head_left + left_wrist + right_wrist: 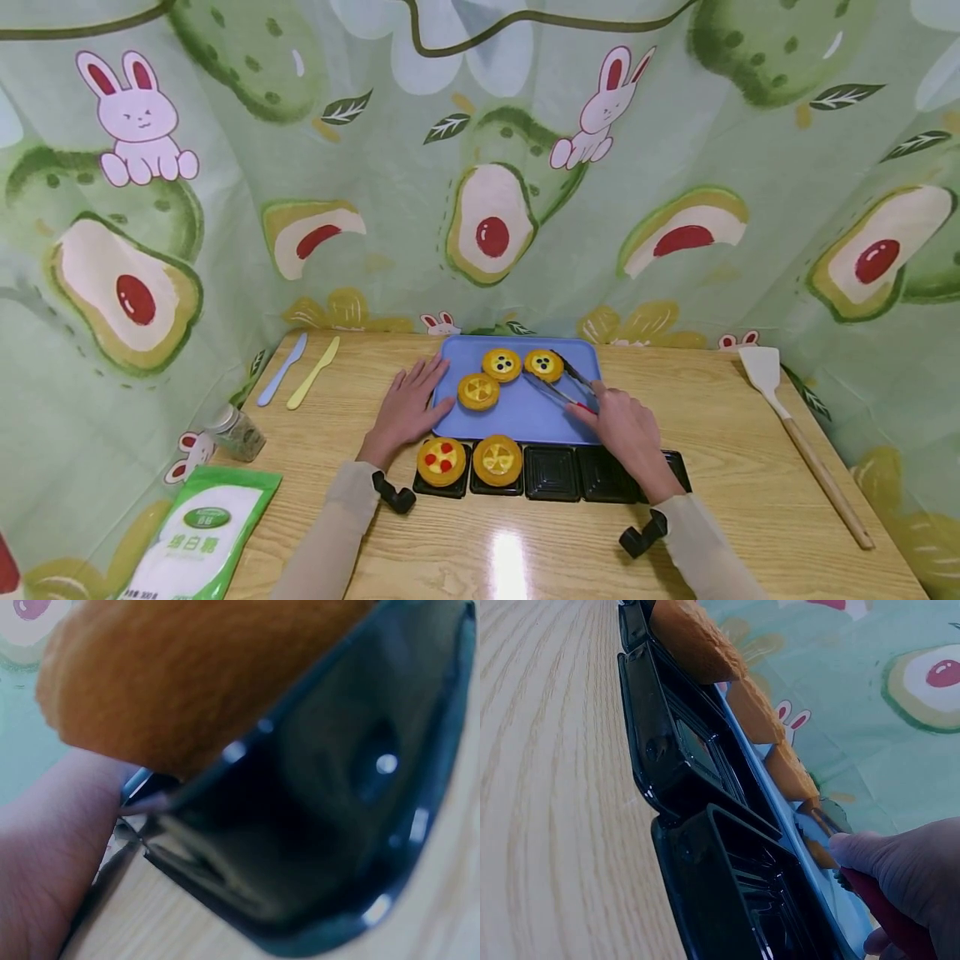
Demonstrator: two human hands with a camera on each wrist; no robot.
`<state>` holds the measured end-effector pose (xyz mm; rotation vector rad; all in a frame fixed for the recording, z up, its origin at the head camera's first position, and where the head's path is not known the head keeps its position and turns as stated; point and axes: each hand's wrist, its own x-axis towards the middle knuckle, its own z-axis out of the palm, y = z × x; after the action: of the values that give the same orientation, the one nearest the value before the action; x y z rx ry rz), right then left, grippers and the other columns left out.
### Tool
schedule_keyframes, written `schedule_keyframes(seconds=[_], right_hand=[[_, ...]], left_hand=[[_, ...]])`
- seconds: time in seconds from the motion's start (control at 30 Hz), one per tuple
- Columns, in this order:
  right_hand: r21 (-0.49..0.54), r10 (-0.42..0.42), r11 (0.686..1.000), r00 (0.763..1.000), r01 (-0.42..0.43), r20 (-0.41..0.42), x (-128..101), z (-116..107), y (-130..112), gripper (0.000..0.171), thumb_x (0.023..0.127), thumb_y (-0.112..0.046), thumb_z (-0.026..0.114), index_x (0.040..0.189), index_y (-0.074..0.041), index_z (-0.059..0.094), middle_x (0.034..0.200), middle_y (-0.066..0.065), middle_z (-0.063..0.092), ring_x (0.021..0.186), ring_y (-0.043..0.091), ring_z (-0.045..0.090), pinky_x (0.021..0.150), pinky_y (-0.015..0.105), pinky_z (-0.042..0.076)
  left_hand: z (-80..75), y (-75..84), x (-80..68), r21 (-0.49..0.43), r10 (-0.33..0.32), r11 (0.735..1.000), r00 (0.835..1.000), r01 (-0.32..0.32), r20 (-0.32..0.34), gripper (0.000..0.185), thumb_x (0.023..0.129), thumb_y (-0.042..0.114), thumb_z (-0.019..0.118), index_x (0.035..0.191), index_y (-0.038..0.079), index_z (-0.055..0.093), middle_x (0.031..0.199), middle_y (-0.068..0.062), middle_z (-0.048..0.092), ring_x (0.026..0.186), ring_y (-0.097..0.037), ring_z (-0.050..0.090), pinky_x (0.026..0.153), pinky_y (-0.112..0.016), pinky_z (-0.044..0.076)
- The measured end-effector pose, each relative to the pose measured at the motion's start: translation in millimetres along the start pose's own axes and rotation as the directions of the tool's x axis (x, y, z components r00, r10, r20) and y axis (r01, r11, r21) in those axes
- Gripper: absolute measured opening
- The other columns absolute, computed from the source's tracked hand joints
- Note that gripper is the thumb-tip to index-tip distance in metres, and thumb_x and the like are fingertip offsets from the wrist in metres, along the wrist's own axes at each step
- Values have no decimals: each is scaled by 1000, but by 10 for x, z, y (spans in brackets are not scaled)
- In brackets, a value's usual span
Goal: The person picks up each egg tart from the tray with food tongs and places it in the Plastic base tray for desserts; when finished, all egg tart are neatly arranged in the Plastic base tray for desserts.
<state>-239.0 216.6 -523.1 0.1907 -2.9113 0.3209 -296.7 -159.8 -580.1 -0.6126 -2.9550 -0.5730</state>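
Note:
My right hand point(626, 429) grips a pair of tongs point(583, 407) with red on the handles. The tongs' arms stand on either side of a tart with dark berries point(543, 364) on the blue tray point(517, 423). A second berry tart point(501, 364) and a tart with yellow wedges point(477, 392) lie left of it. My left hand point(405, 408) rests at the tray's left edge, fingers extended. In front, a row of black plastic boxes point(552, 473) holds a tart with red pieces point(441, 462) and another wedge-topped tart point(497, 461).
Blue point(282, 371) and yellow point(313, 373) plastic knives lie at the back left. A spice jar point(237, 432) and a green-white bag point(202, 533) are along the left side. At right lies a white spatula point(806, 450) with a wooden handle. A patterned cloth point(405, 167) surrounds the table.

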Motion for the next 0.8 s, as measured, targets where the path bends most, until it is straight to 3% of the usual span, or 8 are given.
schedule_keyframes(seconds=[0.6, 0.8], right_hand=[[25, 16, 1000, 999, -16, 30, -40, -60, 7, 56, 91, -56, 75, 109, -4, 65, 62, 3, 41, 48, 21, 45, 42, 31, 30], [17, -3, 1000, 1000, 3, 3, -100, -102, 4, 53, 90, -54, 77, 108, -6, 66, 59, 2, 39, 46, 20, 42, 41, 31, 28]], left_hand=[[-10, -8, -5, 10, -4, 1000, 1000, 4, 12, 78, 104, 64, 40, 169, 26, 19, 175, 3, 14, 161, -32, 14, 128, -59, 10], [-4, -13, -16, -4, -1, 1000, 1000, 1, 7, 77, 105, 63, 41, 169, 26, 20, 175, 3, 15, 161, -32, 14, 127, -59, 10]])
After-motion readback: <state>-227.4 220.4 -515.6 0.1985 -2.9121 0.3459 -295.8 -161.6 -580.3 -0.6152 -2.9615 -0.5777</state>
